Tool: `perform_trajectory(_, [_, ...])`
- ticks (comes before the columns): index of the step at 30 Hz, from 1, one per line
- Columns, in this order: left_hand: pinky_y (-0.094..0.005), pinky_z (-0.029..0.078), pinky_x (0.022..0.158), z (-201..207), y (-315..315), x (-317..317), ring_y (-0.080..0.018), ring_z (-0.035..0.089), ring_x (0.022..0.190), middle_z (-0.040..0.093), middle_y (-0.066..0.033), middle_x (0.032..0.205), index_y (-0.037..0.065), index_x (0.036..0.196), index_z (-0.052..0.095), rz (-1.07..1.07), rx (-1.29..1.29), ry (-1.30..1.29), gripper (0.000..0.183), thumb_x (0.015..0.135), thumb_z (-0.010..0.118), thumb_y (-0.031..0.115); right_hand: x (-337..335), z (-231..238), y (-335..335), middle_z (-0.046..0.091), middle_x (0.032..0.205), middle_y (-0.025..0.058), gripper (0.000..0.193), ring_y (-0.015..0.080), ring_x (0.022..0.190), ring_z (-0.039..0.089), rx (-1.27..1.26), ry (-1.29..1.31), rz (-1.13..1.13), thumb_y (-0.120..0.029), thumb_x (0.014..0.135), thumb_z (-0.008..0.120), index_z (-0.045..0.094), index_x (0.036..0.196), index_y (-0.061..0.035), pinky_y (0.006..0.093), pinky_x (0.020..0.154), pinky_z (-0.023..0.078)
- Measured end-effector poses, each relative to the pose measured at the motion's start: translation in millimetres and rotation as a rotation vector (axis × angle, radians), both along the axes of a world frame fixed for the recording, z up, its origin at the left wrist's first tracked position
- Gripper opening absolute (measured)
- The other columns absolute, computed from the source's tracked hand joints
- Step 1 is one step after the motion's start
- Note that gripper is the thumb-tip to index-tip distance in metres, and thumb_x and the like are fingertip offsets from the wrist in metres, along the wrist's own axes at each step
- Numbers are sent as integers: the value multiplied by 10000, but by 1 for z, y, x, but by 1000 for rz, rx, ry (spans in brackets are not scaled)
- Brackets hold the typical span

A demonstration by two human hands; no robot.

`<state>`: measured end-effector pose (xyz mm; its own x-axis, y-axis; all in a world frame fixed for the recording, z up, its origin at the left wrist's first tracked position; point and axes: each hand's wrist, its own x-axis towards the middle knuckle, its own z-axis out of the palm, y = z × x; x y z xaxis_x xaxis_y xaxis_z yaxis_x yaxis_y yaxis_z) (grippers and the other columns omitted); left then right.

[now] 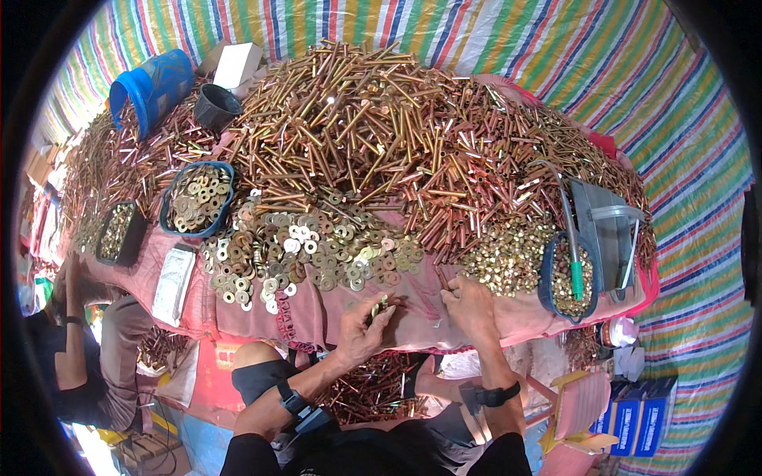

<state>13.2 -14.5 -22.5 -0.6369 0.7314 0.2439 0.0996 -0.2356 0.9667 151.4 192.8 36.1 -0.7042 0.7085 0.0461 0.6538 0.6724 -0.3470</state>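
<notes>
My left hand point(363, 327) is closed above the front of the cloth-covered table, with a small brass-coloured metal piece point(383, 303) between thumb and fingers; its exact kind is too small to make out. To its right, my right hand point(471, 311) pinches a bolt point(442, 277) near the lower edge of the heap. A large pile of golden and coppery bolts point(341, 119) covers the far part of the table. Loose flat washers point(317, 250) lie spread ahead of my left hand. Small shiny nuts point(508, 258) are heaped just beyond my right hand.
A blue tub of washers point(165, 208) and a dark tray of nuts point(131, 255) stand left. At right are a blue basket of nuts point(546, 279) and a grey scoop-like container point(607, 238). A blue bucket point(163, 87) lies tipped far left. Another person point(75, 365) sits left.
</notes>
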Motion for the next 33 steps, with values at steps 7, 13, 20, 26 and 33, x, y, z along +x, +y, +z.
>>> perform_trajectory(7, [-320, 568, 858, 9, 3, -1, -201, 736, 966, 769, -146, 1065, -13, 1304, 684, 32, 4, 47, 308, 1004, 679, 57, -10, 30, -27, 743, 997, 116, 298, 132, 806, 702, -966, 630, 18, -160, 956, 796, 665, 1144, 30, 278, 699, 579])
perform_trajectory(13, [-335, 560, 820, 16, 2, -2, -206, 717, 911, 755, -154, 1025, 23, 1361, 675, 17, -39, 72, 352, 1012, 665, 65, -38, 42, -82, 736, 1057, 126, 638, 157, 927, 719, -868, 851, 201, -43, 966, 746, 428, 1514, 34, 304, 806, 610])
perform_trajectory(20, [-351, 549, 810, 23, -1, -4, -237, 702, 888, 735, -176, 1022, 50, 1419, 648, 3, 24, 107, 438, 981, 633, 28, -40, 44, -95, 752, 1041, 160, 686, 192, 924, 763, -442, 678, 331, -66, 949, 769, 442, 1551, -28, 320, 750, 620])
perform_trajectory(26, [-394, 555, 886, 15, -2, -6, -340, 718, 985, 739, -212, 1113, 24, 1425, 628, -2, 30, 220, 488, 939, 610, -10, -44, 49, -91, 747, 976, 125, 641, 148, 877, 735, -313, 748, 484, -92, 951, 778, 493, 1519, -10, 295, 746, 601])
perform_trajectory(33, [-426, 548, 939, 2, -3, -6, -388, 713, 1054, 727, -226, 1214, -16, 1378, 637, -10, 3, 262, 430, 949, 610, 13, -41, 54, -97, 715, 1236, 200, 549, 235, 893, 763, -401, 679, 419, -65, 947, 767, 558, 1451, -9, 349, 709, 623])
